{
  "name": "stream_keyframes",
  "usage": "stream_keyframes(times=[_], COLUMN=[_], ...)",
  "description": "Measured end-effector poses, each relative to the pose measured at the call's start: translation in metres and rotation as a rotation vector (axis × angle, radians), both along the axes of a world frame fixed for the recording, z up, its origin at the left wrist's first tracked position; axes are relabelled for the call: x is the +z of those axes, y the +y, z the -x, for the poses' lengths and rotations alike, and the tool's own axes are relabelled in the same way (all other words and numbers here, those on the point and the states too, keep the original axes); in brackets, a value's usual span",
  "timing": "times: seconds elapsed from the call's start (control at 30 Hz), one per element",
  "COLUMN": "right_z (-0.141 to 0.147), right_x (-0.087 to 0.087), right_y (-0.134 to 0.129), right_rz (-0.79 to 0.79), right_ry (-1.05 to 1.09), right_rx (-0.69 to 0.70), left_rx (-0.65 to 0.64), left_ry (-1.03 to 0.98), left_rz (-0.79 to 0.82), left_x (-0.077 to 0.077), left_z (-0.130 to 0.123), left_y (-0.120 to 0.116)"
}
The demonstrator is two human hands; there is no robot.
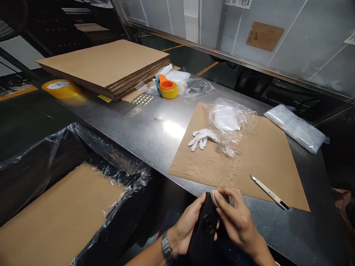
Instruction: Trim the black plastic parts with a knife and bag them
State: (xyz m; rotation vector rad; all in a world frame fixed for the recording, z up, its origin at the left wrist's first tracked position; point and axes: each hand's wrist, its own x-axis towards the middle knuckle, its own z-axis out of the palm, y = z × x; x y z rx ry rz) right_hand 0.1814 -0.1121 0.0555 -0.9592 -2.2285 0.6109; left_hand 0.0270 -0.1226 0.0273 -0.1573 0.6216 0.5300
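Near the front edge of the table, my left hand (187, 225) is wrapped round a black part (203, 227) with a round recess in its face. My right hand (235, 218) pinches a small beige pad (214, 198) and holds it against the part's upper edge. The lower end of the part is dark and hard to make out. Beyond my hands, a white knife-like tool (269, 192) marked A26 lies on a cardboard sheet (260, 159). A white glove (202, 138) rests on the same sheet, beside a crumpled clear plastic bag (233, 144).
A stack of cardboard sheets (105, 66) stands at the back left of the metal table (138, 129). Near it are an orange tape dispenser (168, 87), a yellow tape roll (61, 88) and a sticker sheet (141, 99). A plastic-lined bin (133, 181) is at left; a wrapped bundle (296, 127) lies right.
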Motion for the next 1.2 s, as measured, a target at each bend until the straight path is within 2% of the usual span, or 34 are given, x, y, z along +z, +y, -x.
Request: stream_keyframes(times=[0.1, 0.2, 0.4, 0.53, 0.67, 0.77, 0.87, 0.97, 1.1, 1.2], right_z=[0.012, 0.019, 0.009, 0.016, 0.015, 0.009, 0.008, 0.011, 0.008, 0.005], right_x=[0.004, 0.000, -0.023, -0.028, -0.030, -0.031, -0.030, -0.023, -0.007, 0.000], right_y=[-0.010, -0.026, -0.048, -0.058, -0.061, -0.062, -0.065, -0.059, -0.034, -0.012], right_rz=[0.020, -0.019, 0.018, 0.038, -0.007, -0.029, -0.028, -0.048, -0.061, 0.011], right_ry=[-0.012, 0.021, 0.096, 0.070, 0.080, 0.094, 0.032, 0.010, -0.005, -0.036], right_rx=[0.065, 0.102, -0.005, -0.052, -0.067, -0.066, -0.019, -0.029, -0.076, -0.108], left_rx=[0.141, 0.245, 0.275, 0.306, 0.308, 0.320, 0.445, 0.476, 0.408, 0.359], left_ry=[-0.023, 0.000, -0.037, 0.024, 0.054, 0.179, 0.400, 0.486, 0.504, 0.438], left_rz=[0.018, 0.020, 0.044, 0.068, 0.091, 0.039, -0.116, -0.201, -0.267, -0.289], left_x=[0.006, 0.008, 0.000, 0.002, 0.008, 0.012, 0.015, 0.016, 0.015, 0.016], left_z=[0.000, 0.001, 0.003, 0.001, 0.004, 0.005, 0.001, -0.004, -0.010, -0.013], left_y=[0.006, 0.013, 0.018, 0.018, 0.019, 0.018, 0.016, 0.011, 0.000, -0.007])
